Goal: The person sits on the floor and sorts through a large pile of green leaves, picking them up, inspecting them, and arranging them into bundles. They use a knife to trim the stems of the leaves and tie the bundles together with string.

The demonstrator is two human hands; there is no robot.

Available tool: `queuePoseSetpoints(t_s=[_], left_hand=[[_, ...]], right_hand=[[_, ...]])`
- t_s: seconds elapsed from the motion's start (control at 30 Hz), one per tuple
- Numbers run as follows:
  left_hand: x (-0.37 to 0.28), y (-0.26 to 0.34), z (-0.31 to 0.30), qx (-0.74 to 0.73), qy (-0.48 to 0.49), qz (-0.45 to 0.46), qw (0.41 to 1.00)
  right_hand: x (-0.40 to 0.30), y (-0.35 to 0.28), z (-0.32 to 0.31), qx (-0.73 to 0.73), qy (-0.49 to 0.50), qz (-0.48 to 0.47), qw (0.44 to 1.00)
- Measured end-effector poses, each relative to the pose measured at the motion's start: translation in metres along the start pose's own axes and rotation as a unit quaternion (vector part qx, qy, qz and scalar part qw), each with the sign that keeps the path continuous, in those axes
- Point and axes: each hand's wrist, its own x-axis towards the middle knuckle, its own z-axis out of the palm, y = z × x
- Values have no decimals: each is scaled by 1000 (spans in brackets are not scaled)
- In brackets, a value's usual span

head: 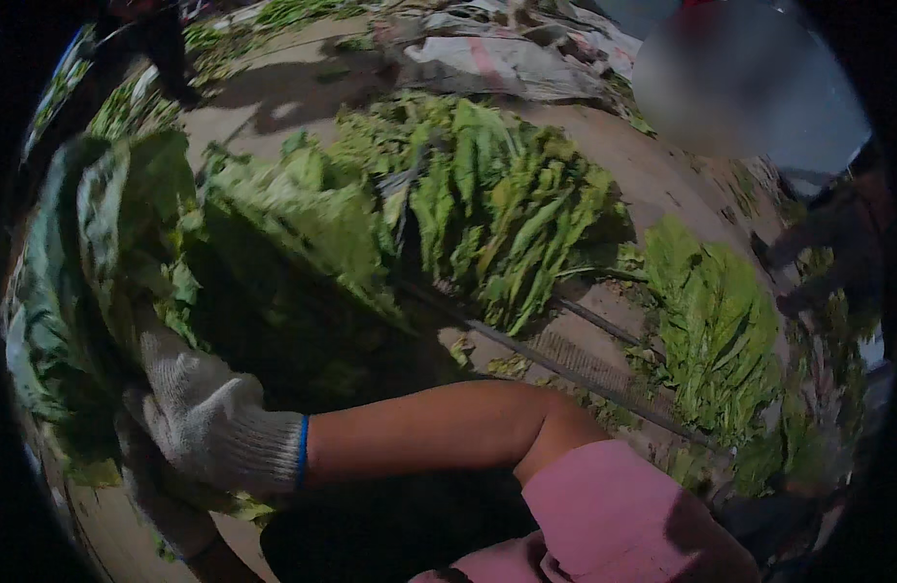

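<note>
My right hand (201, 408), in a white knitted glove with a blue-edged cuff, reaches across to the left. It grips a bundle of large green leaves (106, 248), which look like tobacco leaves, near their lower ends. Below it and partly in shadow is my gloved left hand (153, 488), close against the same bundle. Its fingers are hidden by the leaves and the right glove. Beside the bundle, another mass of broad leaves (303, 211) spreads to the right over a deep shadow.
A heap of green leaves (492, 197) lies ahead, another pile (711, 321) at right. Dark rods (536, 353) cross the ground. Pale woven sacks (507, 62) lie at the back. One person (146, 44) stands far left; another person (754, 80), blurred, is at upper right.
</note>
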Motion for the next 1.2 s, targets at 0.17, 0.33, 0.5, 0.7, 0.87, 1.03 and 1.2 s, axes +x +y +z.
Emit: queuePoseSetpoints(t_s=[0.17, 0.33, 0.5, 0.7, 0.87, 1.03, 1.2], left_hand=[[25, -26, 112, 574, -172, 211, 772], [31, -110, 280, 501, -337, 97, 791], [11, -258, 390, 495, -345, -140, 785], [-43, -475, 372, 454, -478, -145, 738], [-29, -513, 361, 546, -479, -199, 658], [-24, -554, 306, 466, -496, -103, 726], [-40, -487, 364, 490, -452, -169, 726]], right_hand=[[-2, 92, -128, 238, 174, 172, 940], [-47, 203, -221, 171, 321, 154, 918], [-175, 323, -242, 275, 383, 402, 785], [-357, 403, -210, -62, -100, 732, 671], [-327, 393, -261, -146, -269, 648, 698], [-241, 373, -258, -293, -40, 334, 895], [-222, 495, -233, -398, -318, 328, 795]])
